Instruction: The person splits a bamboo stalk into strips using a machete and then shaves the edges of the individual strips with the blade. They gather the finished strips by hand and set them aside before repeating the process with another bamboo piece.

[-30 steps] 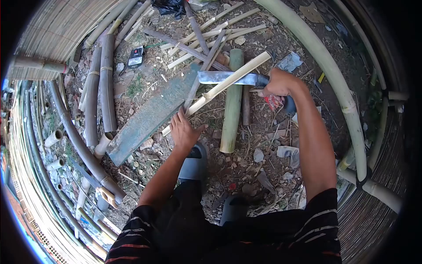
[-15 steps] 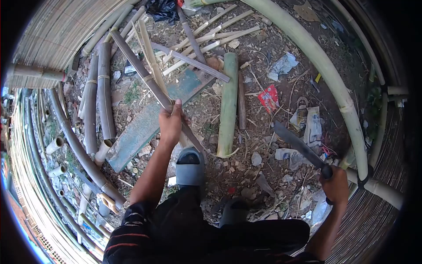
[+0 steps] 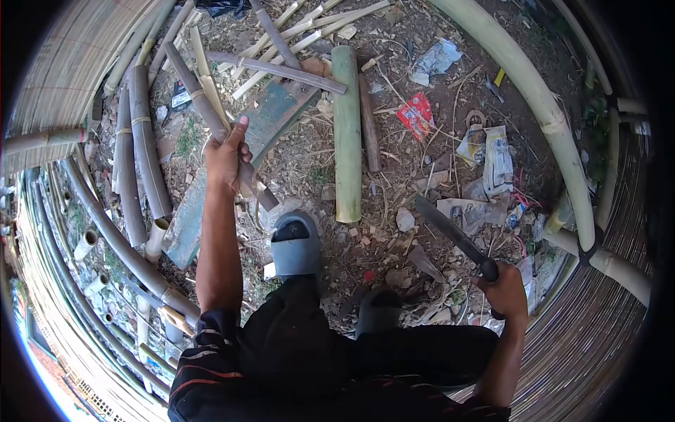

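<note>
My left hand (image 3: 223,163) is closed round a split bamboo strip (image 3: 195,90), dark on its outer side, that slants from upper left down toward my foot. Part of a paler strip (image 3: 204,67) runs close beside it. On the right, my right hand (image 3: 505,290) grips the dark handle of a machete (image 3: 453,234), its blade pointing up and left over the littered ground. Beneath the held strip lies a worn green plank (image 3: 271,112). A thick green bamboo piece (image 3: 346,141) lies just right of the plank.
Several pale bamboo strips (image 3: 309,28) lie at the top. Dark bamboo lengths (image 3: 140,155) lie on the left. A long green bamboo pole (image 3: 520,70) arches down the right side. Wrappers (image 3: 416,116) and chips litter the soil round my sandal (image 3: 295,246).
My left hand has moved left and a little up with the bamboo strip. My right hand has brought the machete slightly left. The whole view has shifted a little.
</note>
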`<state>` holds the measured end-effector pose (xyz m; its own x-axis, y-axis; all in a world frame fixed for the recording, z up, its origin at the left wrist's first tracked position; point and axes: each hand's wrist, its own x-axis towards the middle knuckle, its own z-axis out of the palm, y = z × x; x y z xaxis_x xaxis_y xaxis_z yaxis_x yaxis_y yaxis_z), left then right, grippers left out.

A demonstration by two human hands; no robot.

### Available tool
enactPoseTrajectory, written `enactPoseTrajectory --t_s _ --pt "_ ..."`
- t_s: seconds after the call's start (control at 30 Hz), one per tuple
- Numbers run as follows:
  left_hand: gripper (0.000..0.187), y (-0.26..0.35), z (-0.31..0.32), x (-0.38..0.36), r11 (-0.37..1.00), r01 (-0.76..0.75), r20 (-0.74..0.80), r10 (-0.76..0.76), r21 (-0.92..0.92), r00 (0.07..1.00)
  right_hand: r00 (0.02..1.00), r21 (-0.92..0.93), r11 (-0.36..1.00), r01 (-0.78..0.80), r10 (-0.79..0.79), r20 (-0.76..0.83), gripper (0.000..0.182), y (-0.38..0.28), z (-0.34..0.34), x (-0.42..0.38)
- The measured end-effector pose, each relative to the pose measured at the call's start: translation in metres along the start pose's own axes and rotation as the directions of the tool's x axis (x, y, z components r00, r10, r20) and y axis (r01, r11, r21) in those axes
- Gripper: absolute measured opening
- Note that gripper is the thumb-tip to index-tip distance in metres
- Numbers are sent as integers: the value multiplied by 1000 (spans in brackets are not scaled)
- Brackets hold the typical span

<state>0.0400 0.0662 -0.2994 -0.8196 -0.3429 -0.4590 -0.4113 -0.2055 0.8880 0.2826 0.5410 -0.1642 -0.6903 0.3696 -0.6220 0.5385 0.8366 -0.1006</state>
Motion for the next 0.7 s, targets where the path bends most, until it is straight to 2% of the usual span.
enactPoseTrajectory --t_s 0.03,0.07,0.13,0.2,0.27,0.33,0.37,0.43,0.5,0.53,0.6,0.63,0.7 --pt "31 11 -3 4 997 -71 -36 72 18 997 999 -3 999 41 -41 5 35 1 3 1" --pt "31 19 -4 15 997 -78 -38 78 15 996 996 -9 996 86 -86 5 37 2 4 4" --pt "40 37 -1 46 953 -299 -155 303 50 940 990 -20 990 141 -141 1 38 3 6 10" --pt "60 50 19 79 949 -307 -164 314 70 935 989 -84 987 138 -132 71 40 4 10 13" --pt "56 49 46 113 955 -297 -186 296 22 937 988 -63 990 129 -122 95 40 1 8 15" --pt "42 45 79 126 997 -58 -248 70 59 966 987 -41 993 115 -109 117 41 -2 7 14" --pt "42 31 91 140 996 36 -238 -14 85 971 986 -20 991 135 -132 97 41 -2 7 14" --pt "48 -9 111 172 979 199 -210 -206 -54 956 986 -4 989 147 -147 73 42 -5 4 13" --pt "68 -25 130 164 944 233 -347 -142 235 927 991 37 991 128 -130 41 44 -10 1 10" --pt "68 -27 140 157 942 241 -335 -154 235 929 993 32 993 112 -113 40 44 -11 0 9" --pt "98 -25 152 147 822 328 -451 -98 466 887 996 55 996 74 -76 46 44 -15 -1 11" --pt "98 -27 156 146 822 330 -449 -103 465 888 996 51 996 69 -72 45 44 -15 -2 11" --pt "115 -19 161 148 685 415 -485 -102 598 868 992 35 995 94 -97 75 42 -19 -2 16"
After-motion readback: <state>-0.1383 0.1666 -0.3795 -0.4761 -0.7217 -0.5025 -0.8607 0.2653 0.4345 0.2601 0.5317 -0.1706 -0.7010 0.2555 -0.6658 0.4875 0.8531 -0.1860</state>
